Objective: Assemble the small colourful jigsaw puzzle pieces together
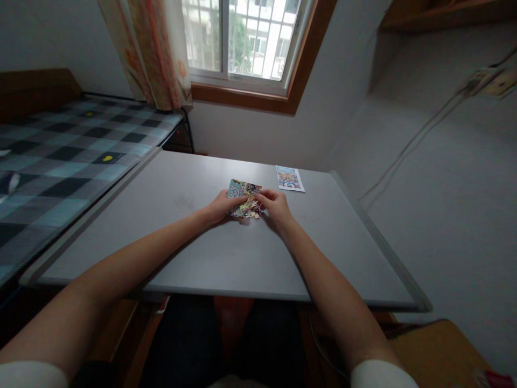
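Observation:
A small colourful jigsaw puzzle [243,189], partly joined with a ragged lower edge, lies near the middle of the grey table [194,253]. My left hand [223,207] rests on its left side, fingers curled over the pieces. On the other side my right hand [275,206] pinches the puzzle's upper right part between thumb and fingers. Both hands touch the puzzle and hide its side edges. A printed picture card [290,178] lies flat just beyond my right hand.
A bed with a blue and black checked cover [60,156] runs along the table's left side. A window [242,37] and a patterned curtain [149,54] are behind. A white wall [444,188] with a cable stands close on the right.

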The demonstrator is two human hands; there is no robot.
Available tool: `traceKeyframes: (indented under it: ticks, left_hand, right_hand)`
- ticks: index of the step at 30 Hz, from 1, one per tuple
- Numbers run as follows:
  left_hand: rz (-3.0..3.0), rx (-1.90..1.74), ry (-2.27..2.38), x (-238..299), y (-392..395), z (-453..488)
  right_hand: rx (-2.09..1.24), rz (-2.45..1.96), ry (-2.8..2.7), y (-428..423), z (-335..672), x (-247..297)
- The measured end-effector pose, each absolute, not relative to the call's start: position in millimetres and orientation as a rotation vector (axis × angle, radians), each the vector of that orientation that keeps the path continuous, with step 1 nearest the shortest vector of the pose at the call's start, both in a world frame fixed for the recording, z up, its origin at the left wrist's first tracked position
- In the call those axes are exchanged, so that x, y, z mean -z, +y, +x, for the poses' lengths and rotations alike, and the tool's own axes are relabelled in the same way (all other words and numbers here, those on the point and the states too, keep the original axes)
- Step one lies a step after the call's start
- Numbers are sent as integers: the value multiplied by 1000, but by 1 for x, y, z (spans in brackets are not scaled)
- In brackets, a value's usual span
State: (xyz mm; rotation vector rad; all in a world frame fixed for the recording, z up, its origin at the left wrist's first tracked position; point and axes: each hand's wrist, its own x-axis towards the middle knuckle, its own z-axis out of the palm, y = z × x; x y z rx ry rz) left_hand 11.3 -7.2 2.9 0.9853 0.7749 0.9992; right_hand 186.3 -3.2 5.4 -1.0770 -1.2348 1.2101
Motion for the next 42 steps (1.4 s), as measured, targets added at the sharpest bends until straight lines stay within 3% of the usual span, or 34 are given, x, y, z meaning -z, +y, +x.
traceKeyframes:
  ticks: [10,27,30,36,42]
  left_hand:
    - [950,-922,731,-4,-2,5]
    - [928,-1003,784,-4,-3,7]
    - [905,-1038,799,-5,-2,7]
    - [928,-1004,825,-1,1,7]
    - [949,-987,832,-3,-3,8]
  right_hand:
    - [-1486,-982,-1020,-7,184,-6]
    - [-1517,-985,-1090,-8,188,-9]
    - [-1390,-1097,-1235,-6,190,-5]
    - [-724,-1220,-1577,-5,191,-3]
    - [-900,-1117,-1420,-2,189,-5]
